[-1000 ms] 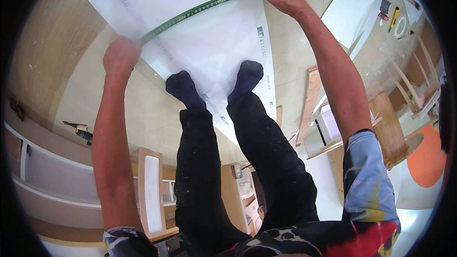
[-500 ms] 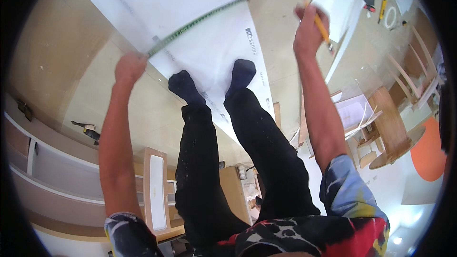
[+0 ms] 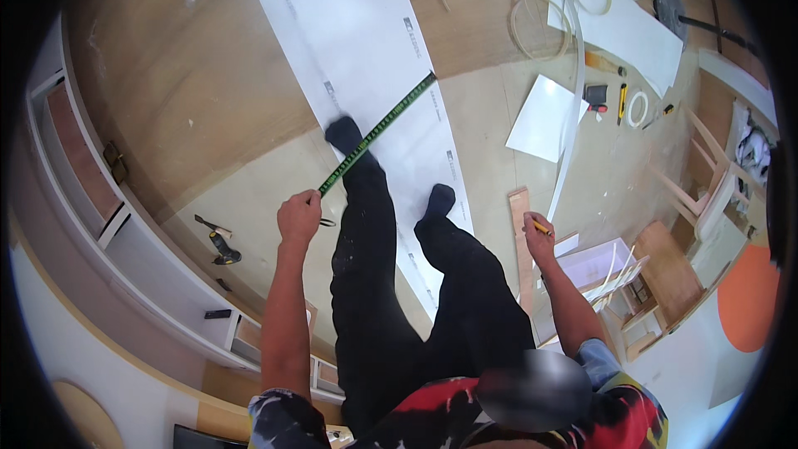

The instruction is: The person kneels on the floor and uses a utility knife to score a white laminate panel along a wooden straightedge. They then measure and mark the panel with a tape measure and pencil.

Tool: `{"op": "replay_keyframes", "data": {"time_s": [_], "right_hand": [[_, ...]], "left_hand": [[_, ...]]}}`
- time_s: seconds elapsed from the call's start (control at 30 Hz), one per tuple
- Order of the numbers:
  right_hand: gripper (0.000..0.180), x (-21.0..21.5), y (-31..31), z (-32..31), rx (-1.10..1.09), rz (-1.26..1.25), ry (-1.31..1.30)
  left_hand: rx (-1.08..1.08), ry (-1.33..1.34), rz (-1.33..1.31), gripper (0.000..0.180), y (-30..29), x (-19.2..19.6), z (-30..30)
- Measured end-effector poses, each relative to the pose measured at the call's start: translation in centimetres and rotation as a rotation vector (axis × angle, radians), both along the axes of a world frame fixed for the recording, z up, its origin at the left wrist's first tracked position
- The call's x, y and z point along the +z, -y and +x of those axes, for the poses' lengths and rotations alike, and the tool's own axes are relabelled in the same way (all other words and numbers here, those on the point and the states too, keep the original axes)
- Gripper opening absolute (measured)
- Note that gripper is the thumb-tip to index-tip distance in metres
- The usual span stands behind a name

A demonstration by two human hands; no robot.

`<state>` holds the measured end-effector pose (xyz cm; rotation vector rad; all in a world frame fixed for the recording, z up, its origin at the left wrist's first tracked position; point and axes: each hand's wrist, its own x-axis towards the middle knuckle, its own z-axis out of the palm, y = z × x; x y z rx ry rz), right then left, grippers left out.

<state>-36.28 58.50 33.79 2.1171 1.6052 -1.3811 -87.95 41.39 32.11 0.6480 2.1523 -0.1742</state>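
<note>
My left hand (image 3: 299, 216) is closed around the near end of a green tape measure (image 3: 366, 143); its case is mostly hidden in the fingers, and a dark strap loop shows beside them. The blade slants across my left leg and a long white panel (image 3: 363, 37) with printed marks, its far tip at the panel's right edge. Both my feet, in dark socks, are on the panel. My right hand (image 3: 540, 243) pinches a yellow-orange pencil (image 3: 541, 228). It is held low on the right, near a narrow wooden strip (image 3: 520, 241).
To the right lie a white sheet (image 3: 542, 125), a long white strip (image 3: 566, 156), a yellow utility knife (image 3: 622, 105), a white ring-shaped roll (image 3: 637, 110) and coiled edging (image 3: 517, 27). Wooden furniture (image 3: 675, 270) stands beyond. A drill (image 3: 223, 248) rests near the left cabinet (image 3: 162, 264).
My right hand has come down and nearer with the pencil. My left hand has shifted while holding the tape, whose blade now crosses my left leg. The view has moved, and my feet have changed position.
</note>
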Motion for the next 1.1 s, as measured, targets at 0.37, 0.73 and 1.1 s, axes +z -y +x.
{"op": "replay_keyframes", "data": {"time_s": [0.37, 0.73, 1.1], "right_hand": [[0.031, -0.8, -11.2, -23.5, 0.12, -0.009, -0.017], [0.019, -14.6, -24.3, -45.3, 0.126, 0.176, -0.376], [0.021, -22.6, -39.6, -53.5, 0.525, 0.374, -0.411]], "left_hand": [[-0.201, -0.039, 0.092, 0.033, -18.2, -8.9, -17.8], [-0.329, -0.082, 0.013, 0.042, -30.4, -15.9, -32.0], [-0.311, -0.117, -0.064, 0.044, -33.2, -22.0, -37.5]]}}
